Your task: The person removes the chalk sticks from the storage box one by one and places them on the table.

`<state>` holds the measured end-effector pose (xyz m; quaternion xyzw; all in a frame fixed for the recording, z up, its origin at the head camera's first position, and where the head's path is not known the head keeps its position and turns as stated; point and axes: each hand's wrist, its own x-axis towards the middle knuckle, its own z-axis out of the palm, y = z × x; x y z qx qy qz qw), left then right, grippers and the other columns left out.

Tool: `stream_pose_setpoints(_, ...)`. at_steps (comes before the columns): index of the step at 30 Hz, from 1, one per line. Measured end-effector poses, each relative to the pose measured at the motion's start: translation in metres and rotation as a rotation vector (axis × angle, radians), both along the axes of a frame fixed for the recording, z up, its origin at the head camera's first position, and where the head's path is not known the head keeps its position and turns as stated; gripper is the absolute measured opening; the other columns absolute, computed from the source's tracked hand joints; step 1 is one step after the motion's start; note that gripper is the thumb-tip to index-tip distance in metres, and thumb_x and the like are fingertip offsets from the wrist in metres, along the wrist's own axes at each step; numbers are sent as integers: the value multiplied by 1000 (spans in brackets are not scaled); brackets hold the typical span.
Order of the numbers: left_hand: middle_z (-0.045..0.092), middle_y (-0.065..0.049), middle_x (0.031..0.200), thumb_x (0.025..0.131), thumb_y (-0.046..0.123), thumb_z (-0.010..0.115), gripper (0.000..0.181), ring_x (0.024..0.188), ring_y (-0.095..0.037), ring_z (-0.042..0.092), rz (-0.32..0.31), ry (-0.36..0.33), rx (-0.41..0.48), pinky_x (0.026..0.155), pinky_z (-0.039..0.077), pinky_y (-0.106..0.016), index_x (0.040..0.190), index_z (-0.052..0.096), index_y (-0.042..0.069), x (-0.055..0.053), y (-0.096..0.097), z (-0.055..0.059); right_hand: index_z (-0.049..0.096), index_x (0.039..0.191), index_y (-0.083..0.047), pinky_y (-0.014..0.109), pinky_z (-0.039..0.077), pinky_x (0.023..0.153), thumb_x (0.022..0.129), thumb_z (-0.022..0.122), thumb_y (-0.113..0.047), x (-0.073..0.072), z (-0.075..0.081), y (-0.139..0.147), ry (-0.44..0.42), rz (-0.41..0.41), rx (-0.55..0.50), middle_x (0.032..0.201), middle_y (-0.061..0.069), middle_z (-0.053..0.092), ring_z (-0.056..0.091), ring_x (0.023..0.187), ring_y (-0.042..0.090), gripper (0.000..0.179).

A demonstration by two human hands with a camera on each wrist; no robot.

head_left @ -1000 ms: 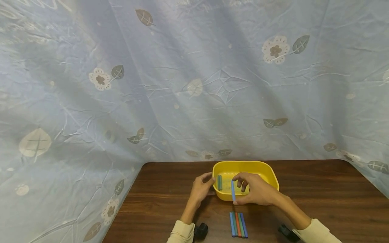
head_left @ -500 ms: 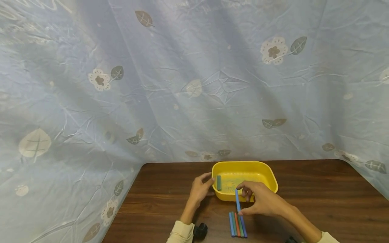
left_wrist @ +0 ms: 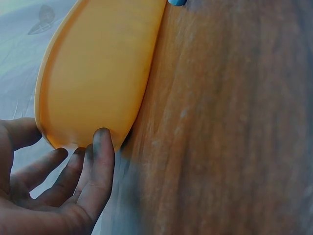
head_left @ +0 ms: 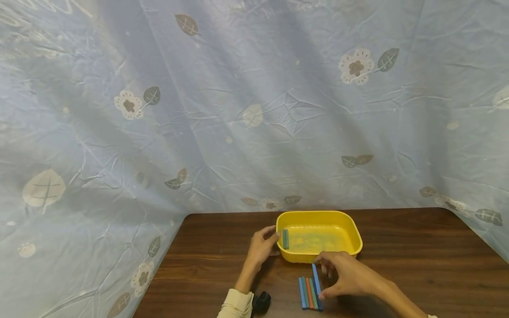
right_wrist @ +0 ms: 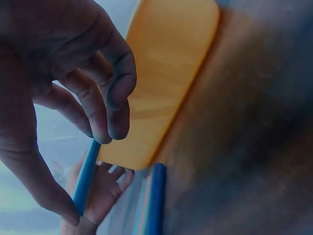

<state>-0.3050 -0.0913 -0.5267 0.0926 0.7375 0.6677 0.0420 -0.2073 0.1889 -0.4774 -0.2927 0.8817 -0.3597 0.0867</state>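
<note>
My right hand [head_left: 343,276] pinches a slim blue stick [head_left: 316,277] lengthwise, thumb at its near end and fingertips at its far end. This stick overlaps the right edge of a row of coloured sticks [head_left: 307,293]: light blue, green, red, green and dark blue. In the right wrist view the held blue stick [right_wrist: 86,178] is tilted, with part of the row [right_wrist: 155,200] beyond it. My left hand [head_left: 260,248] holds the left end of a yellow basin [head_left: 318,256], thumb at the rim, fingers against the outer wall [left_wrist: 93,98]. Two green sticks [head_left: 285,239] lie inside the basin at its left.
The brown wooden table [head_left: 214,247] extends on both sides of the basin. A patterned curtain [head_left: 254,168] hangs behind the table's far edge. A black wrist device [head_left: 261,302] sits beside my left sleeve [head_left: 236,302].
My right hand has brought the blue stick from over the basin towards me, down to the right side of the row. My left hand stays at the basin's end.
</note>
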Motion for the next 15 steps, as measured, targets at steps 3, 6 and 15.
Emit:
stream_pose_setpoints(3,71,-28,131,105,20,68,47,89,-34,80,1,8,-4,72,72,-45,147,62,-2,-1,0,-1,67,128,-13,21,56,70,79,95,-45,3,-9,2,-23,3,21,101,-5,67,58,86,1,65)
stream_pose_setpoints(6,70,-28,133,105,20,68,47,88,-32,81,6,7,-9,71,72,-44,147,62,-2,-1,0,-1,67,125,-14,20,55,69,78,96,-45,5,-16,3,-34,-2,44,100,-6,66,57,85,1,64)
stream_pose_setpoints(15,70,-27,133,105,20,68,48,89,-31,80,9,-1,-6,72,72,-45,147,62,-1,0,0,0,69,121,-14,21,55,71,76,98,-45,7,-26,6,-40,-7,69,98,-7,66,56,84,0,61)
